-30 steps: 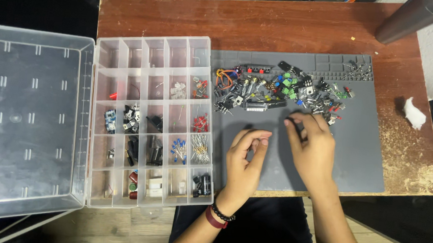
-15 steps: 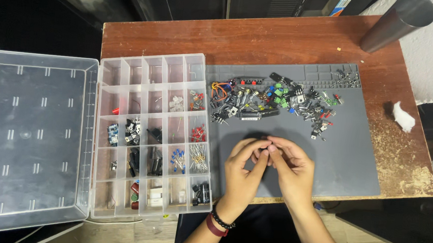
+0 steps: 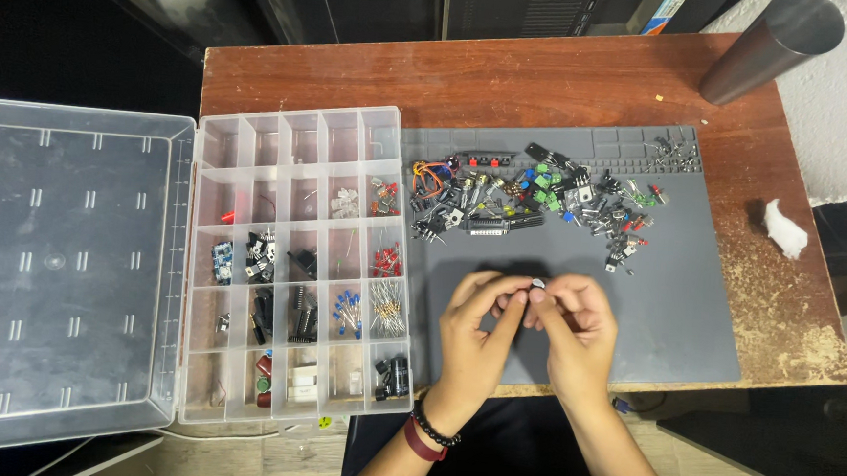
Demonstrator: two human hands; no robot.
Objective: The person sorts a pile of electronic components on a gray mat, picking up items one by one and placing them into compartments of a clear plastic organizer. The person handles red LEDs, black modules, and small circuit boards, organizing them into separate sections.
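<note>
Grey mat [image 3: 679, 312] on the wooden worktop [image 3: 511, 82] carries a heap of small electronic parts [image 3: 534, 201]. Over the mat's near part, the left hand [image 3: 471, 344] and right hand [image 3: 574, 340] meet, fingertips pinched together on one tiny round part [image 3: 537, 284]. The step seems to be inspecting it; next it likely needs the matching compartment of the clear box [image 3: 295, 260].

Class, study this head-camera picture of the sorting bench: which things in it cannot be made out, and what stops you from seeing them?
- Small part pinched between left hand and right hand: head view, fingertips cover most of it, too small to identify.
- Pile of loose components on the grey mat: too small to tell single kinds.
- Grey cylinder: its top is cut off by the upper edge.
- Open organiser lid: cut off by the left edge.
</note>
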